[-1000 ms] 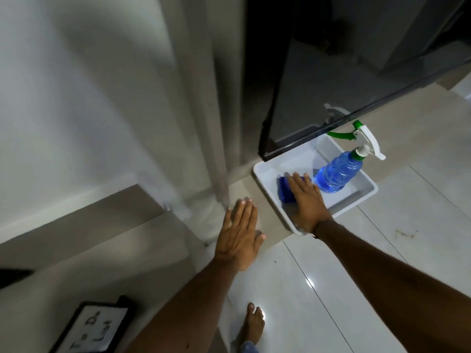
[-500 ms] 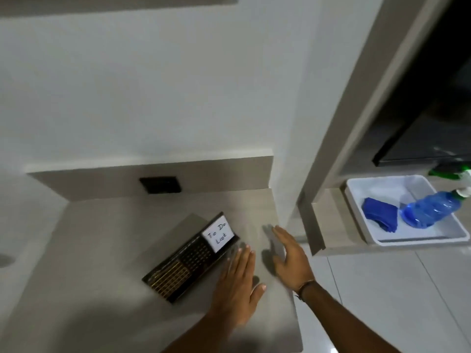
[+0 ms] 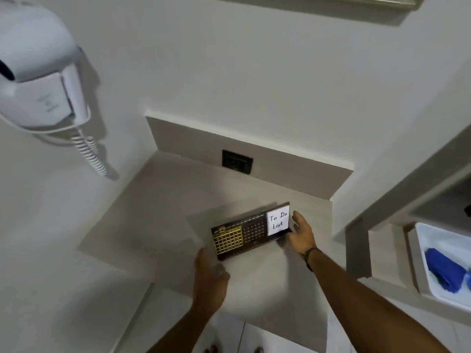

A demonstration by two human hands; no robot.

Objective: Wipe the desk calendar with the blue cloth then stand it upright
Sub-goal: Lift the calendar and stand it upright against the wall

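The desk calendar (image 3: 244, 233) is a dark board with gold grids and a white "To Do List" note at its right end. It rests on the beige counter (image 3: 163, 220), its face tipped up toward me. My right hand (image 3: 300, 233) grips its right end, thumb on the front and fingers behind the edge. My left hand (image 3: 209, 273) is blurred, with spread fingers just below the calendar's lower left corner, and holds nothing. The blue cloth (image 3: 444, 271) lies crumpled in a white tray (image 3: 423, 240) at the far right, away from both hands.
A white wall-mounted hair dryer (image 3: 38, 72) with a coiled cord hangs at the upper left. A black wall socket (image 3: 237, 161) sits in the backsplash behind the calendar. A wall column (image 3: 369, 189) separates the counter from the lower shelf holding the tray.
My right hand left the blue cloth in the tray. The view swung left to the counter. Both hands reached the calendar, which turned and tipped up off the counter.
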